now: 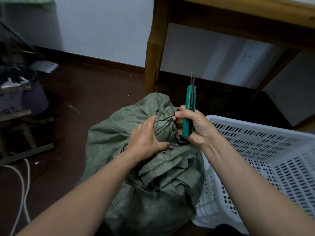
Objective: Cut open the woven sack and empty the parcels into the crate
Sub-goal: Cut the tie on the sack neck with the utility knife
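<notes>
A grey-green woven sack (153, 181) stands on the dark floor in the middle of the head view, its neck bunched and tied with a black cable tie (167, 118). My left hand (146, 137) grips the bunched neck just below the tie. My right hand (194, 126) holds a green utility knife (189, 113) upright, blade pointing up and away, while its fingertips pinch the end of the tie. A white perforated plastic crate (265, 160) sits right beside the sack on the right. No parcels show.
A wooden table leg (151, 53) and frame stand just behind the sack. Dark clutter and a rack (18, 106) fill the left side, with white cables (23, 188) on the floor. A white wall with a socket (247, 57) is behind.
</notes>
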